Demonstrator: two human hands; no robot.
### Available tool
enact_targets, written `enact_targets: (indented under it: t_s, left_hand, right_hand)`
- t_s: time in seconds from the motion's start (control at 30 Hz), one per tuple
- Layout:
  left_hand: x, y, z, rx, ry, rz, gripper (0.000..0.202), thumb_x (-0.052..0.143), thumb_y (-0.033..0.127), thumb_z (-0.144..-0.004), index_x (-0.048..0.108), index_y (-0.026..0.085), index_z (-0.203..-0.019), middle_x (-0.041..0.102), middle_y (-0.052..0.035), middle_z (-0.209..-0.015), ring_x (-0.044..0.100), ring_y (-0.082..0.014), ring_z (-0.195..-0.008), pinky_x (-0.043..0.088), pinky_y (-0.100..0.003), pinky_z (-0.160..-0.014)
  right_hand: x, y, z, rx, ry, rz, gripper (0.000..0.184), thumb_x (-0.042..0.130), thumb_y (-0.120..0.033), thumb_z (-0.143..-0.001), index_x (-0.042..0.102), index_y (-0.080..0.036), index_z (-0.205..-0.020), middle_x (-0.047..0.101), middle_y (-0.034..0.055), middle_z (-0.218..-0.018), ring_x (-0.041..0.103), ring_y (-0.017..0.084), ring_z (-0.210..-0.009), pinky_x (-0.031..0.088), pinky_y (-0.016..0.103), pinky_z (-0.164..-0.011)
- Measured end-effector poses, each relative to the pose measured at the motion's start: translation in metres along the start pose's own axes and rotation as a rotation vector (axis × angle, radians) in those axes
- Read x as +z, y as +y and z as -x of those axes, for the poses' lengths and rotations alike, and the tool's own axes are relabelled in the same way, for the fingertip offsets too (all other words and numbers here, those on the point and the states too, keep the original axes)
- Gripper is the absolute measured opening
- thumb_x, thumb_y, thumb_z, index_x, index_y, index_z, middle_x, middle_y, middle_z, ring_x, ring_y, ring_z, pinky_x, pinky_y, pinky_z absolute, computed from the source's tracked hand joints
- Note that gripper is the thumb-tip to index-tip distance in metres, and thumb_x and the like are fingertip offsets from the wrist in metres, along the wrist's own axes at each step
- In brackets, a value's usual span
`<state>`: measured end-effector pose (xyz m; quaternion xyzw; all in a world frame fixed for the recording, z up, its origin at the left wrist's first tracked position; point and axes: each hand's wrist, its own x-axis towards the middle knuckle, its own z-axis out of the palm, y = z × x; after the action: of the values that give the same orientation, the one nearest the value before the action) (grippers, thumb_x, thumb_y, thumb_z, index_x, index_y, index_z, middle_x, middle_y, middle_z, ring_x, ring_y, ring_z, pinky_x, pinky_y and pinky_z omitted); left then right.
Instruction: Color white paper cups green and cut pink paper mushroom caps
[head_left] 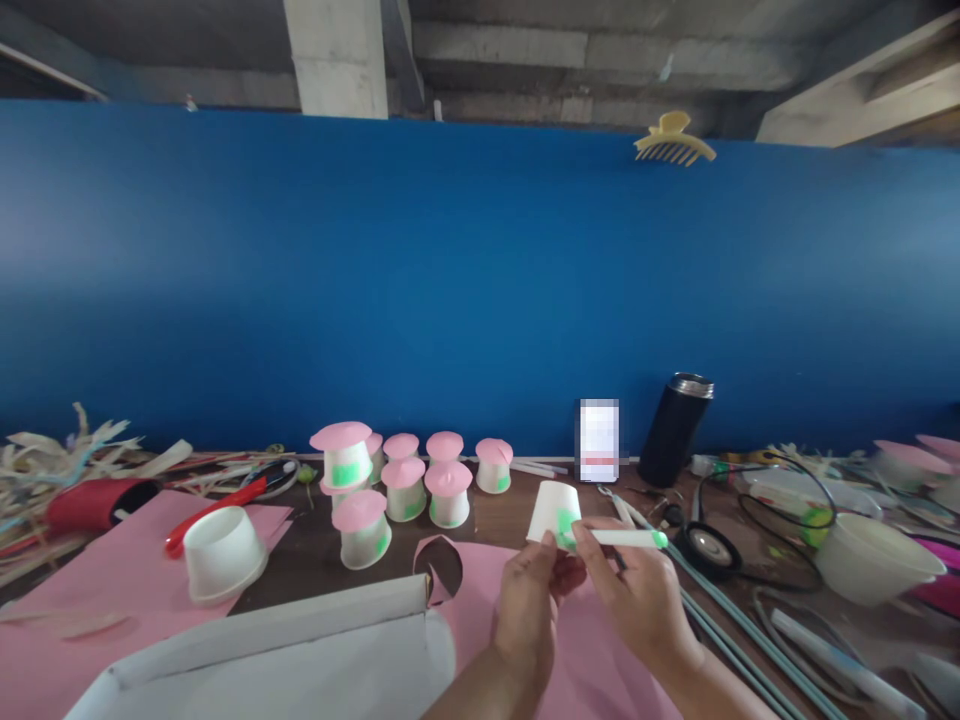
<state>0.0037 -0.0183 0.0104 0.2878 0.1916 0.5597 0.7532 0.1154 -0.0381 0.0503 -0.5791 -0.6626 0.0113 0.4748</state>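
Observation:
My left hand (527, 595) grips a white paper cup (553, 505) near its lower edge, holding it upside down and tilted. A patch of green colour shows on the cup's right side. Pinched in my right hand (643, 590) is a white marker (624, 539) with a green end, its tip against the green patch. Under both hands lies pink paper (585, 660). To their left stand several upturned cups with pink paper discs on top, among them a near cup (364, 540) and a stacked one (346, 465); most show green patches.
A plain white cup (221, 560) sits left on pink paper beside red-handled scissors (217, 512). A white cardboard box (300, 650) lies in front. Behind are a blurred-out phone (599, 440) and a dark flask (676, 430). Rods (742, 640), cables and another cup (874, 560) crowd the right.

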Motion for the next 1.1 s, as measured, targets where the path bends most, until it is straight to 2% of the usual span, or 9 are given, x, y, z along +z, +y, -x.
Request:
enact_targets:
  t_s: [0.13, 0.37, 0.63, 0.73, 0.83, 1.03, 1.1]
  left_hand:
    - [0.0024, 0.0055, 0.0001, 0.034, -0.03, 0.009, 0.036, 0.06, 0.042, -0.085, 0.072, 0.009, -0.086, 0.072, -0.0143, -0.083, 0.067, -0.0248, -0.083, 0.047, -0.038, -0.083]
    - [0.0024, 0.0062, -0.0003, 0.029, -0.013, 0.05, 0.032, 0.063, 0.04, -0.083, 0.071, 0.009, -0.083, 0.072, -0.0131, -0.08, 0.067, -0.0242, -0.08, 0.047, -0.038, -0.082]
    - [0.0013, 0.0029, 0.0003, 0.037, -0.016, 0.028, 0.035, 0.06, 0.041, -0.085, 0.072, 0.007, -0.086, 0.072, -0.0141, -0.082, 0.067, -0.0259, -0.084, 0.047, -0.041, -0.086]
    - [0.0019, 0.0037, 0.001, 0.031, 0.0, 0.03, 0.035, 0.061, 0.041, -0.084, 0.072, 0.008, -0.086, 0.072, -0.0134, -0.081, 0.067, -0.0259, -0.084, 0.047, -0.041, -0.087]
    - [0.0049, 0.0064, 0.0017, 0.027, -0.011, 0.035, 0.035, 0.063, 0.042, -0.083, 0.072, 0.008, -0.087, 0.072, -0.0138, -0.082, 0.067, -0.0267, -0.086, 0.046, -0.041, -0.088]
    - [0.0067, 0.0077, 0.0029, 0.034, -0.004, 0.025, 0.036, 0.061, 0.042, -0.085, 0.071, 0.007, -0.088, 0.072, -0.0145, -0.084, 0.067, -0.0266, -0.087, 0.047, -0.041, -0.088]
    - [0.0058, 0.0067, 0.0027, 0.034, -0.006, 0.032, 0.035, 0.061, 0.041, -0.085, 0.071, 0.008, -0.085, 0.072, -0.0137, -0.083, 0.067, -0.0257, -0.085, 0.047, -0.041, -0.088]
  right_hand:
    - [0.0021, 0.0013, 0.0033, -0.015, -0.046, 0.001, 0.029, 0.051, -0.041, -0.091, 0.07, -0.02, -0.088, 0.074, 0.0073, -0.087, 0.069, 0.021, -0.075, 0.051, 0.029, -0.069]
    - [0.0039, 0.0036, 0.0051, -0.04, -0.067, 0.015, 0.029, 0.05, -0.041, -0.091, 0.071, -0.021, -0.093, 0.075, 0.008, -0.089, 0.069, 0.023, -0.079, 0.052, 0.032, -0.07]
    - [0.0043, 0.0071, 0.0044, -0.069, 0.046, 0.063, 0.031, 0.05, -0.042, -0.092, 0.071, -0.021, -0.096, 0.074, 0.0103, -0.096, 0.069, 0.024, -0.089, 0.051, 0.036, -0.08]
    - [0.004, 0.0065, 0.0046, -0.054, 0.001, 0.057, 0.029, 0.051, -0.041, -0.091, 0.071, -0.021, -0.097, 0.074, 0.0095, -0.096, 0.069, 0.024, -0.088, 0.052, 0.035, -0.078]
    - [0.0037, 0.0044, 0.005, -0.036, -0.051, 0.041, 0.028, 0.051, -0.04, -0.092, 0.07, -0.021, -0.095, 0.075, 0.008, -0.093, 0.069, 0.022, -0.08, 0.053, 0.032, -0.071]
    - [0.0032, 0.0035, 0.0033, -0.072, 0.036, 0.066, 0.029, 0.051, -0.041, -0.092, 0.071, -0.021, -0.096, 0.074, 0.0095, -0.098, 0.069, 0.024, -0.091, 0.052, 0.035, -0.081]
    - [0.0028, 0.0045, 0.003, -0.064, 0.022, 0.058, 0.029, 0.051, -0.041, -0.091, 0.071, -0.02, -0.096, 0.074, 0.0095, -0.096, 0.069, 0.023, -0.086, 0.052, 0.033, -0.078]
